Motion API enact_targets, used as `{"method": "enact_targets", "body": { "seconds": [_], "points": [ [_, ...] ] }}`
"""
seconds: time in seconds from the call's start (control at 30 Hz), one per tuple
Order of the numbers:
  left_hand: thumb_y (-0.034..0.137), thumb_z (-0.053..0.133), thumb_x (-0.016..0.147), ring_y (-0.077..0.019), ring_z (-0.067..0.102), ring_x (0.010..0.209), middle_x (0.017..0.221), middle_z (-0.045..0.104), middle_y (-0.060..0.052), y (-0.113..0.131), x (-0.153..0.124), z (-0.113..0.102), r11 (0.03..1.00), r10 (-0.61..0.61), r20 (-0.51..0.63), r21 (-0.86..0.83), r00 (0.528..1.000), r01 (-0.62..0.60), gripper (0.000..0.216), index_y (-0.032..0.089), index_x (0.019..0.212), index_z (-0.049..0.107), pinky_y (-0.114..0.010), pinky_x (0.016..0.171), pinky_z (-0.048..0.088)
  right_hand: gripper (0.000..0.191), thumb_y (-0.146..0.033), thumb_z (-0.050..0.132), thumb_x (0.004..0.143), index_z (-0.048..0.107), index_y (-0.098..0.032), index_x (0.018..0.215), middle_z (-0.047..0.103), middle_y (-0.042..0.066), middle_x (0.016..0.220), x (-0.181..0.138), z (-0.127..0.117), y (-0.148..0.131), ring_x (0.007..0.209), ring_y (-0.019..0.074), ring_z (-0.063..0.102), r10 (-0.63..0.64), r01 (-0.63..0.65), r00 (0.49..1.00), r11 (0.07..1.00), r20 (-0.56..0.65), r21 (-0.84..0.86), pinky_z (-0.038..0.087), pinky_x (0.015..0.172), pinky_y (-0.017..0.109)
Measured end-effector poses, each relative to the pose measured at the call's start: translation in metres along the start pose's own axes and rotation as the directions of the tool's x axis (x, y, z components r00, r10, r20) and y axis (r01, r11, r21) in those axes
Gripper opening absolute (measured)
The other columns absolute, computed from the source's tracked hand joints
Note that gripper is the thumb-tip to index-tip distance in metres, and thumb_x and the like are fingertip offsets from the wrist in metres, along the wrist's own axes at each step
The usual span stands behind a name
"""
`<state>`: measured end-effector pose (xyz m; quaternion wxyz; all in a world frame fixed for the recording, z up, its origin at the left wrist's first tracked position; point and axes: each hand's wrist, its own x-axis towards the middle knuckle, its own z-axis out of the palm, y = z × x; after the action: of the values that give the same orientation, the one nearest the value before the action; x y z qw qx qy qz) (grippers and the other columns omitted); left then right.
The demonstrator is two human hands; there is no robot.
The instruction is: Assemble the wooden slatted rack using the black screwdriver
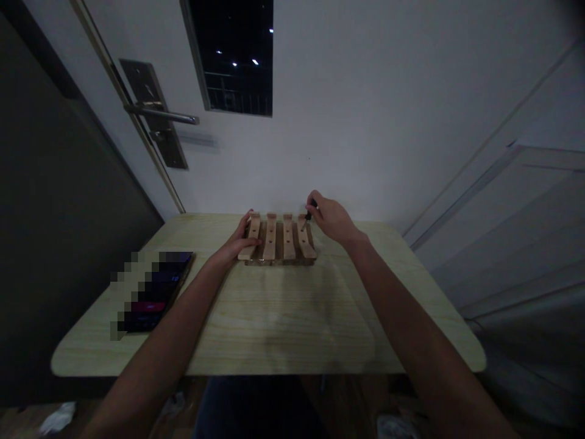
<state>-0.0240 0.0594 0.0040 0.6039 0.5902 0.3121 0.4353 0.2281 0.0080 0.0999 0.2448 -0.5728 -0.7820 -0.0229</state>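
A small wooden rack (280,242) made of several light slats on darker crossbars lies at the far middle of the table. My left hand (237,244) rests on its left edge, thumb laid across the leftmost slat, holding it steady. My right hand (331,218) is pinched around a small dark tool (309,214), maybe a screwdriver, whose tip touches the far end of the rightmost slat.
The pale wooden table (274,317) stands against a white wall. A dark phone (155,291) lies on its left part. A door with a metal lever handle (162,114) is at the left, and a dark window (233,55) is above.
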Motion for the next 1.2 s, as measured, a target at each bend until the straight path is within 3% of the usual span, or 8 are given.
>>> {"method": "enact_targets", "body": {
  "seconds": [0.37, 0.53, 0.63, 0.7, 0.83, 1.0, 1.2],
  "points": [
    [0.012, 0.069, 0.057, -0.0321, 0.038, 0.128, 0.138, 0.041, -0.007, -0.003, 0.0, 0.0, 1.0, -0.008, -0.003, 0.004, 1.0, 0.008, 0.098, 0.033, 0.142, 0.025, -0.051, 0.109, 0.028, 0.021, -0.029, 0.031, 0.093, 0.046, -0.019, 0.103, 0.064, 0.008, 0.089, 0.0, 0.003, 0.002, 0.07, 0.0171, 0.054, -0.003, 0.003, 0.999, 1.0, 0.039, -0.002, 0.033, 0.061, 0.028],
    [0.012, 0.068, 0.059, -0.0318, 0.039, 0.128, 0.139, 0.04, -0.007, -0.002, -0.002, 0.001, 1.0, 0.014, 0.0, -0.01, 1.0, -0.014, 0.096, 0.033, 0.142, 0.025, -0.051, 0.109, 0.029, 0.026, -0.018, 0.028, 0.09, 0.049, -0.016, 0.105, 0.062, 0.012, 0.104, 0.008, 0.003, 0.006, 0.092, 0.0177, 0.056, -0.117, 0.114, 0.993, 0.987, 0.018, 0.113, 0.041, 0.078, 0.029],
    [0.012, 0.068, 0.058, -0.0316, 0.041, 0.126, 0.137, 0.042, -0.007, -0.003, -0.002, 0.001, 1.0, 0.006, -0.012, -0.019, 1.0, -0.006, 0.097, 0.034, 0.142, 0.025, -0.051, 0.108, 0.031, 0.032, -0.018, 0.034, 0.09, 0.045, -0.017, 0.12, 0.065, 0.005, 0.086, 0.01, 0.002, 0.007, 0.073, 0.0148, 0.056, -0.072, 0.065, 0.996, 0.987, 0.048, 0.145, 0.041, 0.07, 0.026],
    [0.012, 0.069, 0.057, -0.0313, 0.043, 0.124, 0.133, 0.045, -0.006, -0.004, -0.001, 0.001, 1.0, 0.005, -0.024, -0.017, 1.0, -0.005, 0.098, 0.033, 0.142, 0.026, -0.051, 0.108, 0.031, 0.028, -0.02, 0.039, 0.09, 0.049, -0.019, 0.116, 0.064, 0.002, 0.078, 0.01, 0.001, 0.006, 0.065, 0.0138, 0.054, -0.048, 0.046, 0.999, 0.993, 0.01, 0.11, 0.039, 0.065, 0.025],
    [0.014, 0.07, 0.057, -0.0298, 0.046, 0.12, 0.129, 0.048, -0.006, -0.005, 0.0, 0.001, 1.0, 0.018, -0.022, -0.025, 1.0, -0.019, 0.097, 0.032, 0.142, 0.026, -0.048, 0.106, 0.034, 0.018, -0.03, 0.047, 0.091, 0.062, -0.02, 0.092, 0.066, 0.003, 0.077, 0.009, 0.001, 0.0, 0.066, 0.0145, 0.056, 0.027, -0.028, 0.997, 0.999, -0.078, -0.015, 0.037, 0.065, 0.026],
    [0.015, 0.072, 0.056, -0.0294, 0.047, 0.119, 0.131, 0.046, -0.007, -0.002, -0.002, 0.002, 1.0, -0.007, -0.029, -0.022, 1.0, 0.006, 0.096, 0.033, 0.14, 0.028, -0.047, 0.104, 0.036, 0.029, -0.04, 0.044, 0.093, 0.063, -0.018, 0.092, 0.068, 0.009, 0.085, 0.012, 0.005, -0.007, 0.076, 0.0189, 0.059, 0.102, -0.109, 0.993, 0.987, -0.061, -0.121, 0.038, 0.067, 0.029],
    [0.017, 0.072, 0.057, -0.03, 0.046, 0.12, 0.13, 0.046, -0.006, -0.002, -0.002, 0.002, 1.0, 0.006, -0.038, -0.01, 0.999, -0.006, 0.095, 0.032, 0.14, 0.029, -0.047, 0.105, 0.036, 0.029, -0.014, 0.03, 0.092, 0.054, -0.011, 0.108, 0.064, 0.015, 0.106, 0.012, 0.008, -0.01, 0.095, 0.0181, 0.057, -0.031, 0.03, 0.999, 0.999, -0.035, -0.02, 0.04, 0.084, 0.028]
  ]
}}
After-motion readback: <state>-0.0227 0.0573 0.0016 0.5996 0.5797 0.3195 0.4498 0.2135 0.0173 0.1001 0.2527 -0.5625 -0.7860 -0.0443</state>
